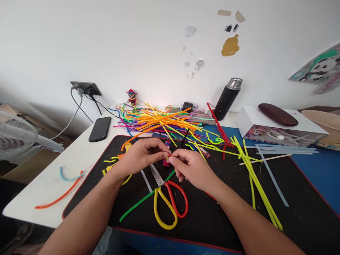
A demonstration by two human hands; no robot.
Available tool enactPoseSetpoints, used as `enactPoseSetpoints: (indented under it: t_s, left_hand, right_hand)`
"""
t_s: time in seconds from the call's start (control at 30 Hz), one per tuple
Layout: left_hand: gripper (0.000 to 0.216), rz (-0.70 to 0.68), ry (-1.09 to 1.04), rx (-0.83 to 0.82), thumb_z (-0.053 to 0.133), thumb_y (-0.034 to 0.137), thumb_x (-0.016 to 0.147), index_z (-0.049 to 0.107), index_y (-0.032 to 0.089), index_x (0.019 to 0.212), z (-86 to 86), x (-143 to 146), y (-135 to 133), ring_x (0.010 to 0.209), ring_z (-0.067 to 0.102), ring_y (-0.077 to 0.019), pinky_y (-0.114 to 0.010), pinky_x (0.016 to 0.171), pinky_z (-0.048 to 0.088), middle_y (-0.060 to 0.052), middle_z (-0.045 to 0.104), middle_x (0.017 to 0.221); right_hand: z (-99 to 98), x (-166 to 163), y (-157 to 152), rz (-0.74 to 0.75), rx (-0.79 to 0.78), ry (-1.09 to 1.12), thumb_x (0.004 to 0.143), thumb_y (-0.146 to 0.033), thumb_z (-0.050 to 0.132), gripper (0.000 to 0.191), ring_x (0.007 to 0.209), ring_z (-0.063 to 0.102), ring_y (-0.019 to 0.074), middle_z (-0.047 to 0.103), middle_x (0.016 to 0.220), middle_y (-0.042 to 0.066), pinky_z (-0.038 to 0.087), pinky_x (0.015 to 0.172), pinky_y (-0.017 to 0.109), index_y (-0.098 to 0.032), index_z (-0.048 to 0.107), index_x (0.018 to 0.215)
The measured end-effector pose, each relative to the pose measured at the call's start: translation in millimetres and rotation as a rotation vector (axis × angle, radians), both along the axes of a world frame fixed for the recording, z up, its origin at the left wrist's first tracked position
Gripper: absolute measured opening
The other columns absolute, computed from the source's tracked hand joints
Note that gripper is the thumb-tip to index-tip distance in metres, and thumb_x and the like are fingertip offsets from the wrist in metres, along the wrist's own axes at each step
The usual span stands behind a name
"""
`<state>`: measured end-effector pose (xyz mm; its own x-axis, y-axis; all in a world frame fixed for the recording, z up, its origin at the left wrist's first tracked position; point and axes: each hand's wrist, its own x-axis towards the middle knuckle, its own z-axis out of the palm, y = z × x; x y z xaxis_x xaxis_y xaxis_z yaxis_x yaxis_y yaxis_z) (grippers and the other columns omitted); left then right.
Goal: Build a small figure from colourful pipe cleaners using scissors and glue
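My left hand (145, 154) and my right hand (192, 168) meet over the black mat, fingertips pinched together. Between them is a small red piece (170, 154), probably pipe cleaner, mostly covered by the fingers. Just behind and below the fingertips lies a small pink and blue figure (166, 163), partly hidden. Scissors (159, 181) with one yellow and one red handle lie below the hands, blades pointing away. A green pipe cleaner (136, 205) runs under them. Yellow bent pieces (108, 166) lie left of my left hand, partly behind it.
A heap of coloured pipe cleaners (159, 122) spreads along the wall, with a finished doll (132, 97) behind it. Yellow pipe cleaners (259, 184) lie on the right. A phone (100, 129), a black flask (227, 99) and a white box (281, 122) stand around the mat (212, 226).
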<state>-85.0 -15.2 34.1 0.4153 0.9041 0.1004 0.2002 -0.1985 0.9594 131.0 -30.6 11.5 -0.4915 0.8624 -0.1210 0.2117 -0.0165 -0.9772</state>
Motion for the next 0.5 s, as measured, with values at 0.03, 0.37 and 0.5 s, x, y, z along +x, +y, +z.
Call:
enactPoseSetpoints:
  t_s: [0.03, 0.37, 0.5]
  left_hand:
    - [0.026, -0.001, 0.005, -0.002, 0.078, 0.043, 0.09, 0.078, 0.017, 0.087, -0.3, -0.1, 0.1, 0.069, 0.069, -0.0188, -0.026, 0.065, 0.055, -0.008, 0.076, 0.078]
    - [0.02, -0.06, 0.116, -0.002, 0.075, 0.037, 0.09, 0.078, 0.018, 0.085, 2.8, -4.8, 1.9, 0.069, 0.067, -0.0179, -0.025, 0.064, 0.053, -0.007, 0.077, 0.08]
    - [0.021, -0.026, 0.109, -0.003, 0.075, 0.039, 0.091, 0.076, 0.018, 0.084, 1.2, -2.8, 0.1, 0.068, 0.065, -0.0166, -0.024, 0.063, 0.051, -0.006, 0.075, 0.079]
  right_hand:
    - [-0.4, 0.0, 0.0, 0.003, 0.002, -0.004, 0.101, -0.037, 0.058, 0.023, 0.046, 0.057, 0.0091, 0.059, 0.059, -0.005, 0.038, 0.046, 0.02, -0.02, 0.064, 0.088]
    - [-0.3, 0.3, 0.2, 0.01, -0.003, 0.012, 0.101, -0.036, 0.058, 0.022, 0.047, 0.057, 0.0094, 0.06, 0.062, -0.004, 0.038, 0.046, 0.021, -0.02, 0.065, 0.089]
    - [1.8, -0.2, -0.3, 0.006, -0.007, 0.024, 0.101, -0.037, 0.058, 0.023, 0.047, 0.057, 0.0095, 0.06, 0.062, -0.004, 0.038, 0.046, 0.021, -0.02, 0.065, 0.088]
